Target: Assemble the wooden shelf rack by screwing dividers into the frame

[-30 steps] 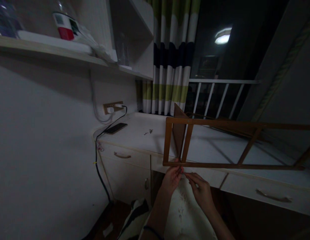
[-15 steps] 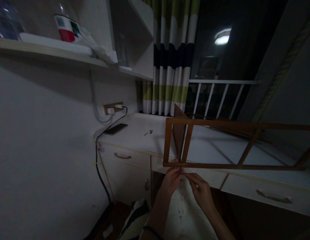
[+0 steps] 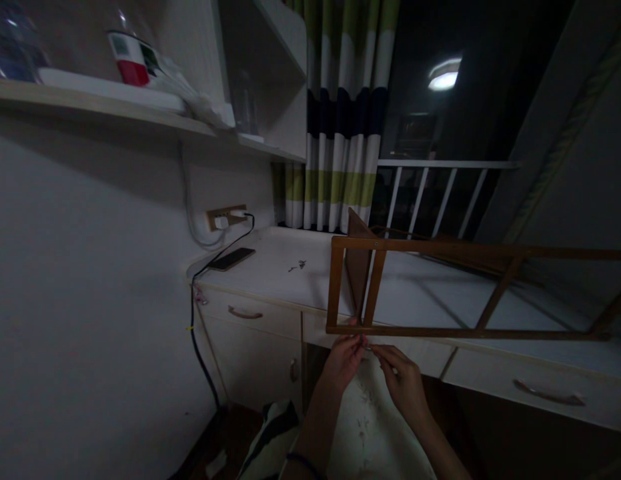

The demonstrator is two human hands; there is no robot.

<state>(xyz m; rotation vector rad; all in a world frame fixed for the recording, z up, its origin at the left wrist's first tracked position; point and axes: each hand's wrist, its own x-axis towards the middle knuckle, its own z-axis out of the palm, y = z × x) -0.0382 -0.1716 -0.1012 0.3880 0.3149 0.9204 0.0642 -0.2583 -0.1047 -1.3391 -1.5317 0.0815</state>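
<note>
A brown wooden frame (image 3: 430, 331) with rails and crossbars rests on its side on the white desk, its lower rail along the front edge. A flat wooden panel (image 3: 359, 267) stands crosswise inside its left end. My left hand (image 3: 343, 363) is closed at the lower rail below this panel, one fingertip showing behind the rail. Close on its right, my right hand (image 3: 401, 380) pinches a small thin metal piece (image 3: 369, 347) that points toward the left fingertips. Its exact kind is too small and dark to tell.
Small dark metal pieces (image 3: 298, 265) and a phone (image 3: 233, 259) lie on the desk (image 3: 270, 280). A black cable (image 3: 194, 333) runs from the wall socket (image 3: 225, 217) down the left side. A shelf (image 3: 115, 107) with bottles overhangs at upper left. Curtains (image 3: 340, 133) hang behind.
The right fingers have shifted very slightly, and the small metal piece shows a bit more clearly. The frame and left hand stay in place.
</note>
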